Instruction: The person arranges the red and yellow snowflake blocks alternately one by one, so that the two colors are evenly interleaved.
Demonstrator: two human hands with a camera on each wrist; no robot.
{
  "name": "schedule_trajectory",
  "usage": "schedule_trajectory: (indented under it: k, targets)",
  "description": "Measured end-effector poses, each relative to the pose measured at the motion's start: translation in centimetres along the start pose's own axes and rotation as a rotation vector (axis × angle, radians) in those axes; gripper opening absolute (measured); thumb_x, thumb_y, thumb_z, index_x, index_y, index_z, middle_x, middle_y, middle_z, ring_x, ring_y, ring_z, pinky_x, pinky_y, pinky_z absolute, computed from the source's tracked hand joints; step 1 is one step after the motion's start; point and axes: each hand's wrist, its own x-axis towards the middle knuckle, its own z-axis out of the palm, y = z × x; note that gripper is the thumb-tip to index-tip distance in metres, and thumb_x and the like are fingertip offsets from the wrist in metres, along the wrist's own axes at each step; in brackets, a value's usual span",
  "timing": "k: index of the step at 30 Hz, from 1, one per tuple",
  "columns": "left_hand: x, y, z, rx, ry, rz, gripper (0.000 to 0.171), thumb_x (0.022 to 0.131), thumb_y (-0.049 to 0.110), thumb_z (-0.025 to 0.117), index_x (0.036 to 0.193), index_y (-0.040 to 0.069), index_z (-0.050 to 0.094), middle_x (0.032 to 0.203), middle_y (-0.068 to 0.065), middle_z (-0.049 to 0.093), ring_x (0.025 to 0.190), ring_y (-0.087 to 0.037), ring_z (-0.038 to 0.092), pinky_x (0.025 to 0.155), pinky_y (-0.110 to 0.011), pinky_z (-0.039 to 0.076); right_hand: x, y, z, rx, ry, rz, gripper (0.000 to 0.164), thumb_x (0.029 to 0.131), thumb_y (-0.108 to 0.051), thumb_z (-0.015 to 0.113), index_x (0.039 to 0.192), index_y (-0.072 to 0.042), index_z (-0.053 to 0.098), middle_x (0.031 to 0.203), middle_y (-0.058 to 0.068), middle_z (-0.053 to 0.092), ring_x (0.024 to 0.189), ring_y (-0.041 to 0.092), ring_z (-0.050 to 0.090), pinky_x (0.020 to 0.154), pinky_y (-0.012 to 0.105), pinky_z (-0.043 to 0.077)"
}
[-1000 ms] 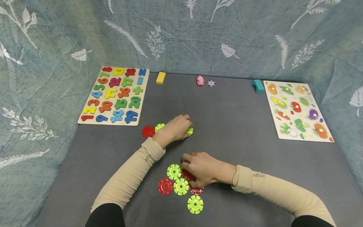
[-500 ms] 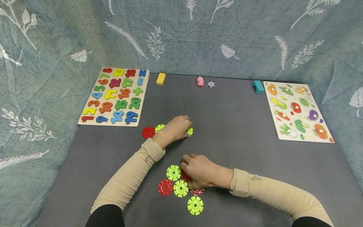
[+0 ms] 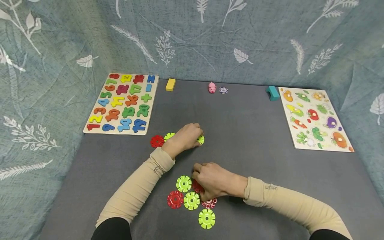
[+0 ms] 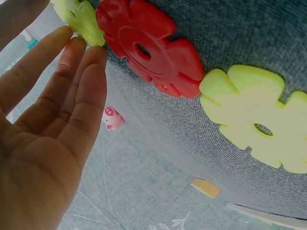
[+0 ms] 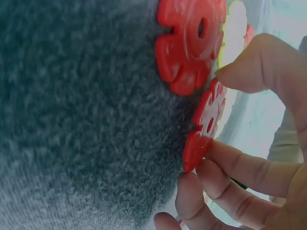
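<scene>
My left hand [image 3: 185, 137] reaches over the right end of a row of notched plastic interlocking discs. Its thumb and fingertips pinch the yellow-green disc [image 4: 90, 24] at that end. Beside it lies a red disc [image 4: 139, 45], covered by the hand in the head view, then another yellow-green disc [image 4: 261, 117]. A red disc [image 3: 157, 141] ends the row on the left. Nearer the body, my right hand [image 3: 214, 180] pinches a red disc [image 5: 207, 122] by opposite edges. Around it are a yellow-green disc [image 3: 184, 183], another yellow-green disc [image 3: 191, 200] and a red disc [image 3: 209, 203].
Further discs include a red one [image 3: 175, 199] and a yellow-green one [image 3: 207, 218]. Farther back are a number puzzle board [image 3: 120, 103], yellow block [image 3: 170, 85], pink pig [image 3: 212, 87], poker chip [image 3: 223, 90], teal arch block [image 3: 272, 93] and vegetable puzzle board [image 3: 315, 118].
My right hand has shifted very slightly left with the red disc. The left hand keeps its place at the row's end. The head view has tilted a little upward.
</scene>
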Motion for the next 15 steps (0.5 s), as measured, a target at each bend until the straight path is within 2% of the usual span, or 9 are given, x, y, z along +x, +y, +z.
schedule_trajectory:
  k: [6,15]
  targets:
    - [0.0,-0.1,0.1,0.002,0.004,0.002,0.025,0.082,0.022,0.077,0.1,0.005,0.073,0.094,-0.01,0.063,0.082,-0.023,0.059,0.074,-0.036,0.05,0.0,0.2,-0.2,0.013,0.016,-0.012,0.035,0.061,-0.042,0.075,0.085,-0.018,0.067,0.09,-0.002,0.06,0.063,0.01,0.054,0.058,0.027,0.049]
    - [0.0,-0.1,0.1,0.006,0.007,-0.007,0.027,0.082,0.023,0.077,0.102,0.005,0.073,0.096,-0.01,0.064,0.084,-0.023,0.06,0.077,-0.037,0.05,-1.0,1.7,-1.0,0.023,0.116,0.02,0.037,0.061,-0.044,0.075,0.086,-0.017,0.07,0.082,-0.005,0.06,0.063,0.011,0.057,0.057,0.029,0.048]
